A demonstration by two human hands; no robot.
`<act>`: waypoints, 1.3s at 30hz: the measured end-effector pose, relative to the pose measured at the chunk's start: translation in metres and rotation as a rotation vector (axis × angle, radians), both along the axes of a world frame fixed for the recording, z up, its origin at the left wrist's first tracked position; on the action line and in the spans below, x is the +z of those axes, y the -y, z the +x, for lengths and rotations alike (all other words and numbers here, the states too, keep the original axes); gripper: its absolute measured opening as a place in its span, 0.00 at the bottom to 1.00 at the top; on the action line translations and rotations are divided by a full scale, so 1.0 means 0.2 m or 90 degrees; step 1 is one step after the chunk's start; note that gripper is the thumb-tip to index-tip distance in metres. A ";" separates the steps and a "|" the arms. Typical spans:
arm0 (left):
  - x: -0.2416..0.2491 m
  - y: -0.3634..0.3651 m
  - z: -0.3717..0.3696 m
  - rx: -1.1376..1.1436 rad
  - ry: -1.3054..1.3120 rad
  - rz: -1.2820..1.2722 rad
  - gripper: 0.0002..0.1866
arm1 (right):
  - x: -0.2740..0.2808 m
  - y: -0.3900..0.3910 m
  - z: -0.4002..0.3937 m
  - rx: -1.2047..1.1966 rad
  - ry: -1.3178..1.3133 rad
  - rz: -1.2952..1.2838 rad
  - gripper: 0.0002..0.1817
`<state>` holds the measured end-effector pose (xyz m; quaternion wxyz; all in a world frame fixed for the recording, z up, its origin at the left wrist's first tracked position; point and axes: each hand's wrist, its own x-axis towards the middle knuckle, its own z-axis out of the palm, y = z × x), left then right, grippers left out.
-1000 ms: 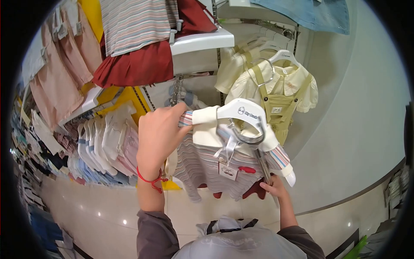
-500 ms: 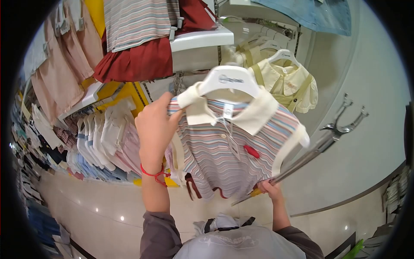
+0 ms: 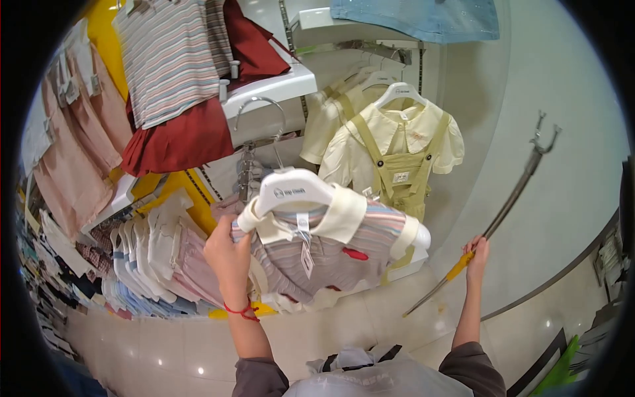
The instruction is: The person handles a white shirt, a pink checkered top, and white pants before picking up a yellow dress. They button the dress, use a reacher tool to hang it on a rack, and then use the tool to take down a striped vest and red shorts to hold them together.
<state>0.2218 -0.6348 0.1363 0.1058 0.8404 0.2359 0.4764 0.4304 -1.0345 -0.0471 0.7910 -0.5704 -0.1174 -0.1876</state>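
Observation:
My left hand point(image 3: 228, 253), with a red string bracelet on the wrist, is closed on the shoulder of a striped polo shirt point(image 3: 311, 255). The shirt has a cream collar, a dangling tag and a small red patch, and it hangs on a white hanger point(image 3: 297, 190) whose metal hook points up towards the rail. In my right hand point(image 3: 476, 256) is a garment hook pole point(image 3: 508, 205), gripped at its yellow section. Its forked metal end points up and to the right, apart from the shirt.
Cream blouses with green overalls point(image 3: 403, 169) hang behind the shirt. A white shelf point(image 3: 271, 89) holds a striped top point(image 3: 175, 63) and red skirt point(image 3: 182, 139). White and pink garments point(image 3: 155, 248) hang at left. A pale wall point(image 3: 562, 99) stands at right above the tiled floor point(image 3: 370, 331).
The shirt has moved down and left, its hanger hook now visible, and its lower part swings away from me. My right hand has moved right and up with the pole, away from the shirt.

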 end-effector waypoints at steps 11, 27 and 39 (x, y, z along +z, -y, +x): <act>-0.16 0.41 0.38 -0.134 -0.045 0.041 0.15 | -0.06 -0.09 0.47 -0.161 -0.063 -0.273 0.14; -0.49 1.13 1.52 -0.182 -0.029 -0.038 0.14 | -0.37 0.13 1.85 -0.144 -0.039 -0.363 0.17; -0.53 1.29 1.99 -0.117 -0.118 -0.036 0.17 | -0.55 0.00 2.48 -0.064 -0.045 -0.409 0.18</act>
